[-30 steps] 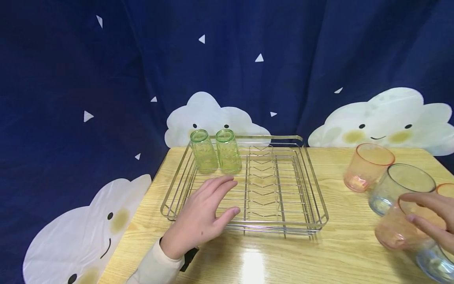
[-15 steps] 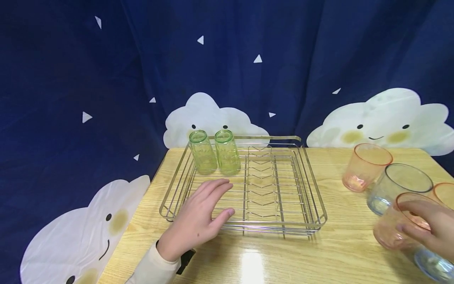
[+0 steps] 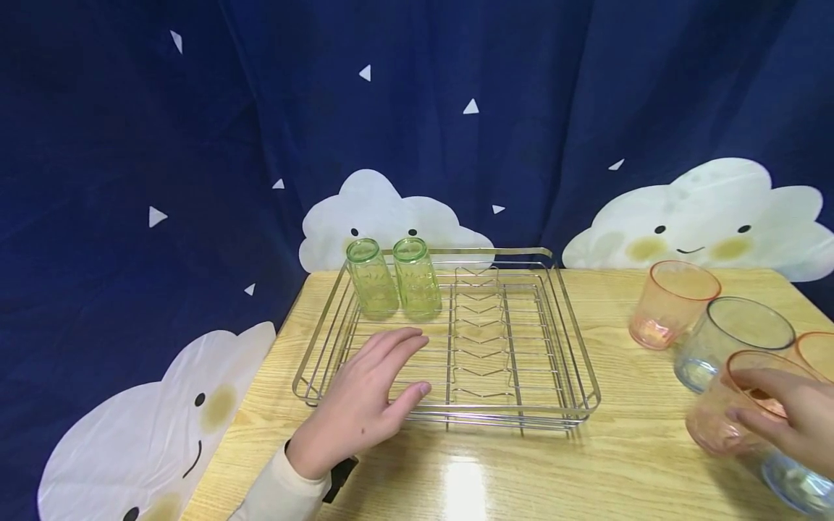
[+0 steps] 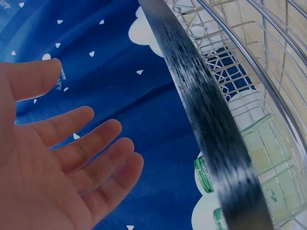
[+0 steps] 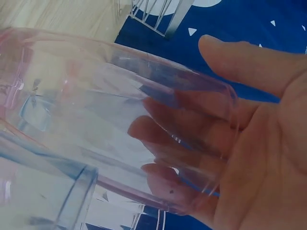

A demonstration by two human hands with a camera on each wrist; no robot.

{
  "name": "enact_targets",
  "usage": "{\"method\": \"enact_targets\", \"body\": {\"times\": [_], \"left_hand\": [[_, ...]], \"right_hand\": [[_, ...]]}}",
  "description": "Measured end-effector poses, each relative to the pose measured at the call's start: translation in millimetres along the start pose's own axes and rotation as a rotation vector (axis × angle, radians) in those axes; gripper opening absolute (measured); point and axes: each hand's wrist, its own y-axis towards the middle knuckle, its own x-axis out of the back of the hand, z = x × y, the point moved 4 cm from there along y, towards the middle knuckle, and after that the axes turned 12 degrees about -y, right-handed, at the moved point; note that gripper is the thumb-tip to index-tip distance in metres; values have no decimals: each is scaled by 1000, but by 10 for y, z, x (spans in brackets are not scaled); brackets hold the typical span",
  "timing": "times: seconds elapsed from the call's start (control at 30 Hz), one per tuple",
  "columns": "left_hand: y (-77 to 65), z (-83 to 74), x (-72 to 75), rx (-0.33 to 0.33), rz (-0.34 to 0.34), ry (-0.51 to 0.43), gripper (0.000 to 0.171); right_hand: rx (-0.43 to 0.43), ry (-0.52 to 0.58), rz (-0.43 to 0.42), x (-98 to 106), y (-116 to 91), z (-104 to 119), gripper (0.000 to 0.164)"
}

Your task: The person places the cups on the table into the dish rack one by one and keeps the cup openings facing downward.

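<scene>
Tumbler (image 3: 709, 425), translucent pink, right hand (image 3: 801, 420) wide at rim (image 3: 759, 353), left hand (image 3: 365, 398) spread, wire rack (image 4: 211, 115)

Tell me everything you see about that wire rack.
The wire rack is a shallow, rectangular, silvery basket, apparently metal, with rounded corners and a flat rim. V-bent wires line up front to back, just right of its middle. It sits flat on the table, two green glasses standing in its far left corner. The left hand is over its near left part; contact isn't clear.
</scene>
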Motion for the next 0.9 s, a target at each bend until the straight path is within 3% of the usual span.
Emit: {"method": "enact_targets", "body": {"times": [0.17,0.43,0.9], "left_hand": [[-11,17,-17,25,20,-2,50],[-5,20,-27,29,21,-12,50],[11,22,-43,45,39,-7,51]], "right_hand": [[-1,-50,66,-23,12,2,58],[46,-44,9,-70,3,-2,48],[46,-55,3,-56,2,38,38]]}}
